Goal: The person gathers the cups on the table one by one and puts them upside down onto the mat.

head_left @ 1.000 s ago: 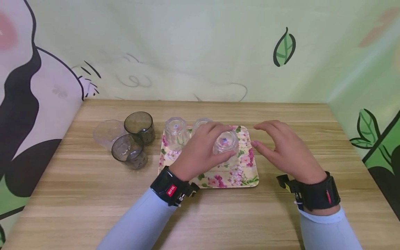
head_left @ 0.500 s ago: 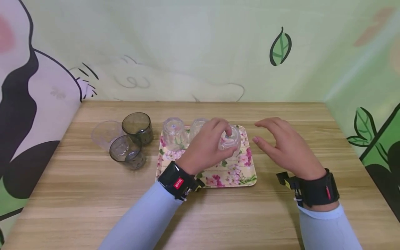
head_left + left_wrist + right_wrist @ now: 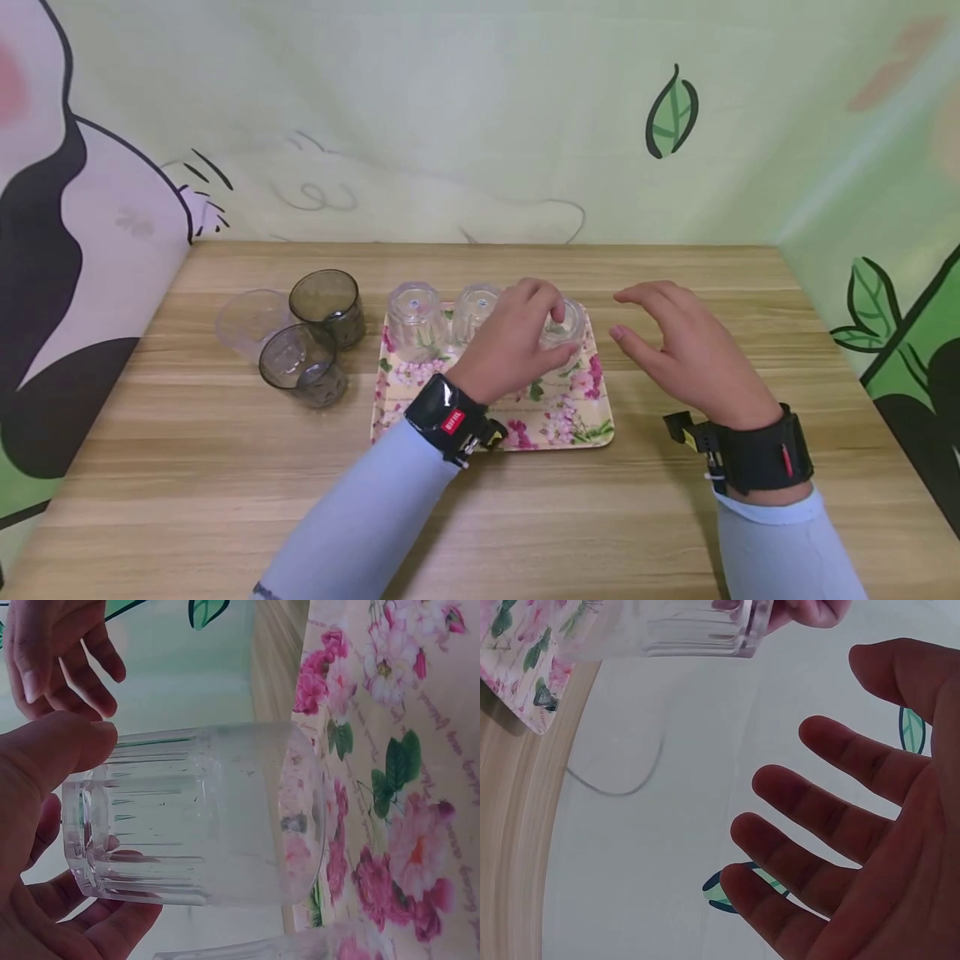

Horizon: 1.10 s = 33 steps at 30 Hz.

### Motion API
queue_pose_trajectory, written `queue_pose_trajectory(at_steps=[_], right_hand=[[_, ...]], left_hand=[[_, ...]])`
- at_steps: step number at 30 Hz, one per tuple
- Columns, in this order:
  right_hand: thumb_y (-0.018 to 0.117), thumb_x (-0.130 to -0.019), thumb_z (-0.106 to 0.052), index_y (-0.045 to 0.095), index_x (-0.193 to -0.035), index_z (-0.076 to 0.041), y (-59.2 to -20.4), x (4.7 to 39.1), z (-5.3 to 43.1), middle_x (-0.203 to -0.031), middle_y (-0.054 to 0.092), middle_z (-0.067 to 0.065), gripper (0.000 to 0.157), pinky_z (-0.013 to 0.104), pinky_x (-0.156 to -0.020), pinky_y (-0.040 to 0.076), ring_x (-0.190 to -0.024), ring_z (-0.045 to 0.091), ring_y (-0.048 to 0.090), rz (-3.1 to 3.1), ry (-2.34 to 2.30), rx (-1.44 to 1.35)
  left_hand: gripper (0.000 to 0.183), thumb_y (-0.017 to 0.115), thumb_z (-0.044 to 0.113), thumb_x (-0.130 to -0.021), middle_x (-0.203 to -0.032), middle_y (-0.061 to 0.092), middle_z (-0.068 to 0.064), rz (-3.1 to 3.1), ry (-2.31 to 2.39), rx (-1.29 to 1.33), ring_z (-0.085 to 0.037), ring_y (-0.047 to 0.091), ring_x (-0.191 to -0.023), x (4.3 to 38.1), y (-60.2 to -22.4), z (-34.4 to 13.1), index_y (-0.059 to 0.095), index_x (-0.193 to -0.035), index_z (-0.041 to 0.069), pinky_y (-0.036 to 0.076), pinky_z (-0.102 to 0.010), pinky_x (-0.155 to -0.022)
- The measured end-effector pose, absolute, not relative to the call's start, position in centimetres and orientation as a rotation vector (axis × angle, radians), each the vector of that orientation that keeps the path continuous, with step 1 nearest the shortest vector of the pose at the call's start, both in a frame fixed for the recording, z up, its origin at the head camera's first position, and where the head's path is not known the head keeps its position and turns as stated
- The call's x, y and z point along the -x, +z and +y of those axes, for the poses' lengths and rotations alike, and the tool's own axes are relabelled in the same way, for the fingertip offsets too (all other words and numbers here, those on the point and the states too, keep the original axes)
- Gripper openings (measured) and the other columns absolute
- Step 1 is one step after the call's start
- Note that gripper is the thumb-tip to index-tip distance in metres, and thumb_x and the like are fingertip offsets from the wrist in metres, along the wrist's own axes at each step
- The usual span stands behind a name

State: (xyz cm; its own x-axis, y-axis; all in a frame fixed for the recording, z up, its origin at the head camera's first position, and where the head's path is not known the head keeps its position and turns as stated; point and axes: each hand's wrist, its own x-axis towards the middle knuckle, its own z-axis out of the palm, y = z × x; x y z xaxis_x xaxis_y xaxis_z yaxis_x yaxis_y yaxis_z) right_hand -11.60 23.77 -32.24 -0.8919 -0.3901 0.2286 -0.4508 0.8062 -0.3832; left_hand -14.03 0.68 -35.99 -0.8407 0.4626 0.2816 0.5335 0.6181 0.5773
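Observation:
My left hand [image 3: 513, 342] grips a clear drinking glass [image 3: 567, 321] by its base, thumb on one side and fingers on the other. The glass is upside down, its rim right at the right part of a floral tray [image 3: 542, 421], as the left wrist view shows. Two more upside-down clear glasses, one at the left [image 3: 417, 321] and one in the middle [image 3: 472, 310], stand in a row along the tray's back. Part of the middle one is hidden by the left hand. My right hand [image 3: 690, 354] hovers beside the tray's right edge, fingers relaxed and apart, holding nothing.
Left of the tray, two smoky dark glasses, a rear one [image 3: 327, 302] and a front one [image 3: 300, 367], stand upright close together with a clear glass [image 3: 247, 323]. A painted wall [image 3: 420, 125] rises behind the wooden table [image 3: 562, 517].
The left hand has moved a little right with the glass, toward the tray's right edge, uncovering more of the middle glass. My right hand has stayed nearly still.

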Motion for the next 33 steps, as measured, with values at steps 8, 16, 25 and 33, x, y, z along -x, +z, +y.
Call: queue_pose_trajectory(at_steps=[8, 16, 25, 33], right_hand=[[0.061, -0.098, -0.021, 0.059, -0.133, -0.006, -32.4, 11.7, 23.8, -0.135, 0.062, 0.02, 0.038, 0.064, -0.106, 0.049, -0.129, 0.037, 0.054, -2.837, 0.652, -0.689], [0.059, -0.097, -0.014, 0.059, -0.132, -0.006, -32.5, 11.7, 23.8, -0.134, 0.062, 0.019, 0.037, 0.063, -0.106, 0.049, -0.128, 0.037, 0.054, -2.836, 0.658, -0.686], [0.055, -0.093, -0.006, 0.059, -0.133, -0.006, -32.4, 11.8, 23.7, -0.136, 0.061, 0.019, 0.039, 0.063, -0.106, 0.048, -0.129, 0.036, 0.052, -2.852, 0.666, -0.682], [0.055, -0.094, -0.007, 0.059, -0.132, -0.005, -32.6, 11.8, 23.8, -0.135, 0.061, 0.02, 0.039, 0.064, -0.106, 0.048, -0.129, 0.037, 0.052, -2.848, 0.669, -0.679]], left_hand=[[0.034, 0.076, 0.033, -0.087, -0.125, 0.059, -0.011, -2.763, -0.952, 0.834, -0.024, 0.055, -0.112, 15.0, -36.9, 1.6, 0.056, -0.103, 0.011, 0.057, -0.042, -0.095], [0.034, 0.075, 0.03, -0.09, -0.133, 0.058, -0.014, -2.808, -0.926, 0.825, -0.025, 0.057, -0.116, 15.2, -37.4, 2.3, 0.058, -0.112, 0.012, 0.058, -0.041, -0.098], [0.044, 0.07, 0.03, -0.094, -0.146, 0.055, -0.015, -2.879, -0.806, 0.772, -0.027, 0.058, -0.126, 15.3, -37.4, 3.0, 0.056, -0.132, 0.013, 0.057, -0.041, -0.104], [0.045, 0.068, 0.036, -0.095, -0.155, 0.05, -0.016, -2.925, -0.657, 0.738, -0.03, 0.053, -0.136, 15.4, -37.4, 3.3, 0.059, -0.133, 0.015, 0.05, -0.045, -0.114]])
